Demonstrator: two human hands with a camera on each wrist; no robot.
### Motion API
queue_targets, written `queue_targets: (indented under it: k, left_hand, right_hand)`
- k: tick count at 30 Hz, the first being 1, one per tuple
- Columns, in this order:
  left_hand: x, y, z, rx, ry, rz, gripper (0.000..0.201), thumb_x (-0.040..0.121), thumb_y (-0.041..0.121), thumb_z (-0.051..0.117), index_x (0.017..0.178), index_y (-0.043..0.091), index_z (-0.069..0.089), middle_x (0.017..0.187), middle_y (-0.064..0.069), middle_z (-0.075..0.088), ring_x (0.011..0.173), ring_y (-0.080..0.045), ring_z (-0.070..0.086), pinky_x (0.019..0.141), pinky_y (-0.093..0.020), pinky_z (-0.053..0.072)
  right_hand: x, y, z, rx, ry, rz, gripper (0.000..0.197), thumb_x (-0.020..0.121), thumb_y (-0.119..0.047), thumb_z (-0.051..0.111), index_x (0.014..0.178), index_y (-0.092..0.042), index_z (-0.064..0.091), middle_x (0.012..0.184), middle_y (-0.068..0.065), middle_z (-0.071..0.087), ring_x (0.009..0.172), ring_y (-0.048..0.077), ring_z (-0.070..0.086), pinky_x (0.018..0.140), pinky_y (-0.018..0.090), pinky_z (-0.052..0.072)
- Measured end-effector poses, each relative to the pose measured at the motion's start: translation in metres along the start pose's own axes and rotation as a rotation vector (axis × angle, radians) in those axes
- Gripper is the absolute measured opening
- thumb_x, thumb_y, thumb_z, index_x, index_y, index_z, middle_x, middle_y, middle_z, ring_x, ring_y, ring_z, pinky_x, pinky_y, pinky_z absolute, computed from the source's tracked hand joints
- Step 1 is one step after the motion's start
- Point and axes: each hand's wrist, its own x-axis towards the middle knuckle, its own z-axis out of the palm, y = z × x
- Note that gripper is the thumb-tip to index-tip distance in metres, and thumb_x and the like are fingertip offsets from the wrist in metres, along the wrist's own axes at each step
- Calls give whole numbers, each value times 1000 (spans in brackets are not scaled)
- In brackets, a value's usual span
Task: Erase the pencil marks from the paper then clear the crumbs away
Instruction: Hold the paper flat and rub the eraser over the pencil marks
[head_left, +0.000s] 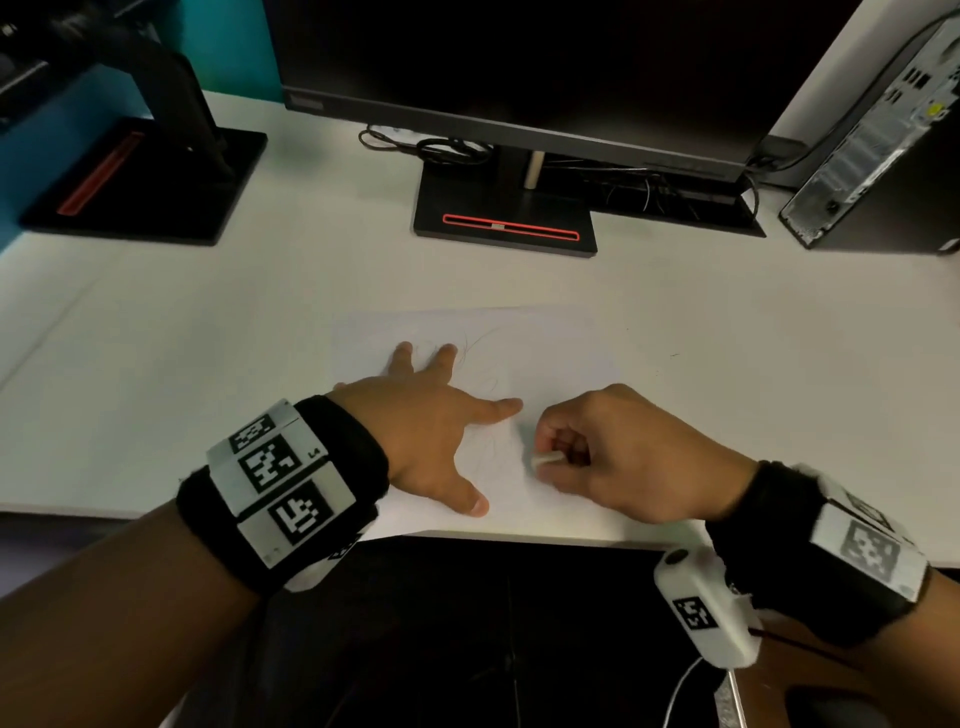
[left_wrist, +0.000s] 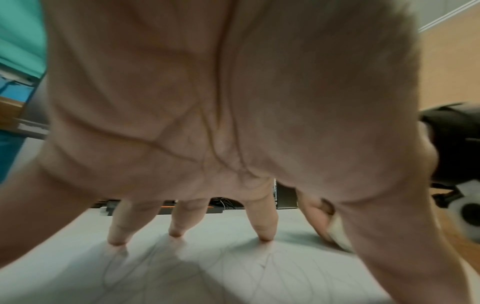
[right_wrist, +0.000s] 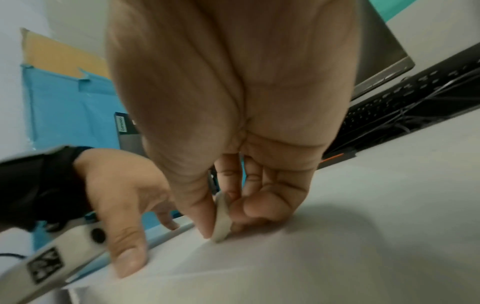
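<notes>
A white sheet of paper (head_left: 540, 343) with faint pencil scribbles (head_left: 480, 345) lies on the white desk near its front edge. My left hand (head_left: 436, 415) is spread flat on the paper, fingertips (left_wrist: 265, 236) pressing it down. My right hand (head_left: 597, 452) pinches a small white eraser (head_left: 545, 460) between thumb and fingers. In the right wrist view the eraser (right_wrist: 222, 220) stands on edge, its lower end touching the paper (right_wrist: 285, 267). The left wrist view shows pencil lines (left_wrist: 155, 273) under the palm.
A monitor base (head_left: 506, 218) with a red slot stands behind the paper, cables (head_left: 441, 148) beside it. A second stand (head_left: 145, 182) is at far left, a computer case (head_left: 878, 150) at far right. The desk's front edge (head_left: 519, 538) runs just below my hands.
</notes>
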Motion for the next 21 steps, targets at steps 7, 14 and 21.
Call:
queue_targets:
  k: [7,14,21]
  left_hand:
    - [0,0,-1,8,-12,-1,102,72,78,67,141,73,-9,163,0,-30,147,-40,-28,114,-68,25]
    - [-1,1,-2,29,-19,0,103,73,78,65,142,71,-10,163,-1,-31,147,-43,-28,115,-67,24]
    - [-1,1,-1,28,-12,-2,102,73,78,65,142,71,-10,163,-1,-30,147,-42,-27,114,-66,26]
  right_hand:
    - [-7,-5,8,7,-18,-37,8,88,-27,71,84,-20,69,64,-12,62,63,4,58,61,13,43]
    - [-6,-10,13,13,8,-58,8,88,-28,71,85,-21,68,64,-12,61,63,3,57,63,14,44]
    - [-2,-1,9,6,88,-14,10,89,-27,71,83,-21,67,62,-12,60,61,3,57,58,12,41]
